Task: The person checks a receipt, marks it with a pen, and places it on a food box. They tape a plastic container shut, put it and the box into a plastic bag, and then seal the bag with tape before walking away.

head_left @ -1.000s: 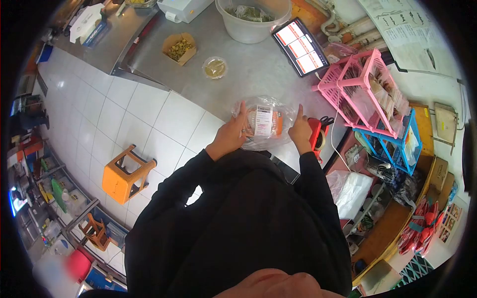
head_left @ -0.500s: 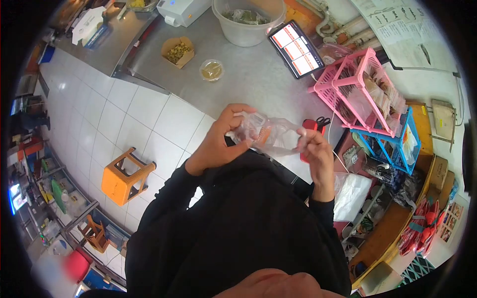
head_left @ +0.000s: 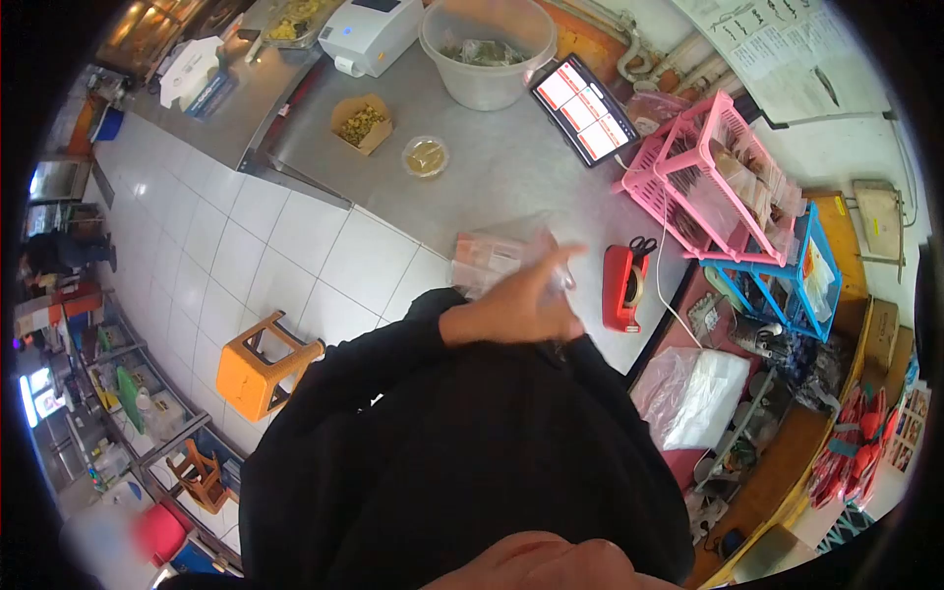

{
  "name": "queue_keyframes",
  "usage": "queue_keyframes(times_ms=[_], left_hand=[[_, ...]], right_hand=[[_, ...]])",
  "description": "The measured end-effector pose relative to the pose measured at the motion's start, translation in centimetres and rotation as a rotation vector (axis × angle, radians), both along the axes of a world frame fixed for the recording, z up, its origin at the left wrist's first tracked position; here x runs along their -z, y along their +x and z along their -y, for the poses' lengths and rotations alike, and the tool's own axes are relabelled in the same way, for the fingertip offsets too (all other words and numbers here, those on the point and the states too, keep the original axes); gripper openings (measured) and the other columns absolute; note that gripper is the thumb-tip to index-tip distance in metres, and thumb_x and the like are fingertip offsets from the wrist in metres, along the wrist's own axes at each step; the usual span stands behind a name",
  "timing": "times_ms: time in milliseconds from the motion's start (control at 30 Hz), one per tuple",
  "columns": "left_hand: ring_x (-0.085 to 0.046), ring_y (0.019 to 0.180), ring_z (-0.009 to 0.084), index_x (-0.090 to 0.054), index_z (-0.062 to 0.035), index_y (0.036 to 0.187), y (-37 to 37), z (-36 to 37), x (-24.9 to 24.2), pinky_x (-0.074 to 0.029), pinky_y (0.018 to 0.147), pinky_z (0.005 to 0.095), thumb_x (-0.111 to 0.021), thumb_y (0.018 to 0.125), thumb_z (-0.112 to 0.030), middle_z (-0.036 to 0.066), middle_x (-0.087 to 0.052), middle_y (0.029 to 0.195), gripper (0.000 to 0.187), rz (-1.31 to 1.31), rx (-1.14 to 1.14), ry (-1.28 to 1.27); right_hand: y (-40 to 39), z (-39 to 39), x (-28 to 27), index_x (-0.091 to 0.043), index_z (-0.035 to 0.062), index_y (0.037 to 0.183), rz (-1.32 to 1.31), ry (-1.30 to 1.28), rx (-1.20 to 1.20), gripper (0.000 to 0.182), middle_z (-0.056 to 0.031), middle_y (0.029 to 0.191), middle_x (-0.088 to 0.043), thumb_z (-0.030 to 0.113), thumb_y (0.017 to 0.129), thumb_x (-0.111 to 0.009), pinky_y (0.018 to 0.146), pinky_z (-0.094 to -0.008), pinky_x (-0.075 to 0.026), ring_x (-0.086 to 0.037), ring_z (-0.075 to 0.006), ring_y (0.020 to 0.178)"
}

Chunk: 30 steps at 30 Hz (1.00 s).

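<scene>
A clear plastic bag point(head_left: 484, 264) with reddish-orange print hangs in front of my body, below the counter edge. My left hand point(head_left: 513, 300) crosses over its right part, blurred by motion. Its fingers stretch to the right and stand apart, with some clear film showing between them. My right hand is almost wholly hidden behind the left one, close to the end of the right sleeve, so its grip does not show. A red tape dispenser point(head_left: 621, 287) lies to the right of my hands, and black-handled scissors point(head_left: 642, 246) lie at its top.
On the steel counter point(head_left: 492, 157) stand a lidded round cup point(head_left: 425, 156), a paper food box point(head_left: 362, 124), a white tub point(head_left: 482, 64), a tablet point(head_left: 584, 108) and a label printer point(head_left: 369, 34). Pink baskets point(head_left: 723, 177) flank the right. An orange stool point(head_left: 265, 364) stands left.
The bag was stretched between both hands; now my left hand has swung right across it and my right hand has drawn in behind. The printed side of the bag now faces up.
</scene>
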<state>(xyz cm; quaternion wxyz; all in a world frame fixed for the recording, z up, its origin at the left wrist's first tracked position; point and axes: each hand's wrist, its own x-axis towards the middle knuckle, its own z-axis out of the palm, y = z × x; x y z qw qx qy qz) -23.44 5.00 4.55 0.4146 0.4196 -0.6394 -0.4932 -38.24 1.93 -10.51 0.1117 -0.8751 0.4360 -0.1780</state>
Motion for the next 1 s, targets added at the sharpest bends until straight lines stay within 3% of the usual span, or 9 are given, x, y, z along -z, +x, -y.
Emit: queue_keyframes(times_ms=[200, 467, 600, 633, 667, 700, 767, 833, 1000], left_hand=[[-0.051, 0.097, 0.0402, -0.004, -0.0075, 0.151, -2.4, -0.4, -0.4, -0.04, 0.088, 0.0444, -0.073, 0.075, -0.046, 0.027, -0.048, 0.108, 0.109, 0.459, 0.569, 0.077], [-0.047, 0.11, 0.0405, -0.009, -0.008, 0.15, -0.3, -1.5, 0.4, -0.033, 0.099, 0.0455, -0.066, 0.082, -0.044, 0.027, -0.046, 0.12, 0.096, 0.467, 0.604, -0.179], [-0.053, 0.111, 0.0255, -0.034, -0.0034, 0.142, 4.5, -0.3, -1.3, -0.04, 0.097, 0.0404, -0.069, 0.084, -0.019, 0.012, -0.052, 0.13, 0.07, -0.009, 0.364, 0.005], [-0.055, 0.106, 0.02, -0.044, -0.0031, 0.133, 6.4, -0.2, 0.0, -0.042, 0.095, 0.0366, -0.065, 0.085, -0.008, 0.009, -0.056, 0.124, 0.052, 0.056, 0.128, -0.17], [-0.056, 0.105, 0.0177, -0.048, -0.0051, 0.127, 7.1, 0.2, -0.3, -0.042, 0.093, 0.0332, -0.059, 0.089, -0.01, 0.007, -0.058, 0.12, 0.04, -0.062, -0.16, 0.0], [-0.056, 0.1, 0.0167, -0.056, -0.0048, 0.119, 8.2, 1.0, 2.7, -0.044, 0.086, 0.0296, -0.058, 0.093, -0.031, 0.007, -0.06, 0.113, 0.037, -0.272, -0.448, 0.115], [-0.057, 0.097, 0.0183, -0.051, -0.0063, 0.125, 8.7, 2.9, 6.6, -0.045, 0.083, 0.029, -0.053, 0.094, -0.037, 0.007, -0.059, 0.116, 0.043, -0.309, -0.574, 0.198], [-0.051, 0.116, 0.0187, -0.041, -0.0076, 0.137, 7.0, 4.6, 9.4, -0.042, 0.097, 0.0333, -0.037, 0.096, -0.051, 0.009, -0.049, 0.134, 0.06, -0.623, 0.141, 0.973], [-0.051, 0.117, 0.0208, -0.045, -0.0072, 0.133, -2.9, 6.6, 3.9, -0.041, 0.1, 0.0363, -0.053, 0.089, -0.044, 0.007, -0.054, 0.127, 0.057, -1.165, 0.718, 0.987]], right_hand=[[2.1, -0.7, 6.1, -0.062, 0.0065, 0.095, 0.078, 0.003, 0.044, 0.042, -0.0128, 0.095, -0.053, 0.024, 0.061, -0.079, 0.084, -0.0417, -0.038, -0.051, -0.0295, 0.092], [2.4, 2.5, 7.8, -0.061, 0.0059, 0.085, 0.304, -0.117, 0.061, 0.03, -0.0113, 0.083, -0.053, 0.019, 0.062, -0.076, 0.078, -0.041, -0.04, -0.053, -0.0285, 0.083], [-0.1, 4.1, -1.7, -0.055, 0.0067, 0.074, 0.409, -0.262, 0.047, 0.021, -0.0096, 0.072, -0.049, 0.013, 0.062, -0.071, 0.07, -0.0402, -0.039, -0.051, -0.0275, 0.072], [-0.5, 3.9, -4.7, -0.05, 0.0077, 0.066, 0.477, -0.337, 0.023, 0.018, -0.0082, 0.063, -0.045, 0.008, 0.062, -0.068, 0.063, -0.0396, -0.038, -0.049, -0.0268, 0.064], [-2.5, 3.5, -1.4, -0.053, 0.0055, 0.068, 0.634, -0.202, -0.136, 0.017, -0.0081, 0.065, -0.046, 0.009, 0.062, -0.069, 0.057, -0.038, -0.04, -0.05, -0.026, 0.064], [-3.0, 3.6, -7.0, -0.054, 0.0047, 0.069, 0.568, -0.26, -0.247, 0.017, -0.0083, 0.066, -0.047, 0.009, 0.062, -0.069, 0.057, -0.0375, -0.042, -0.05, -0.0261, 0.065], [-3.7, 3.7, -19.1, -0.055, 0.0031, 0.071, 0.45, -0.369, -0.48, 0.018, -0.0086, 0.068, -0.049, 0.01, 0.061, -0.069, 0.058, -0.0365, -0.046, -0.052, -0.0264, 0.067], [-4.1, 3.7, -27.1, -0.058, 0.0018, 0.073, 0.267, -0.408, -0.675, 0.021, -0.0089, 0.073, -0.051, 0.012, 0.059, -0.07, 0.06, -0.0363, -0.05, -0.053, -0.0257, 0.069], [-4.3, 4.2, -37.1, -0.058, 0.0041, 0.072, -0.014, -0.844, -0.805, 0.02, -0.0074, 0.075, -0.049, 0.015, 0.057, -0.065, 0.056, -0.0393, -0.048, -0.052, -0.0237, 0.069]])
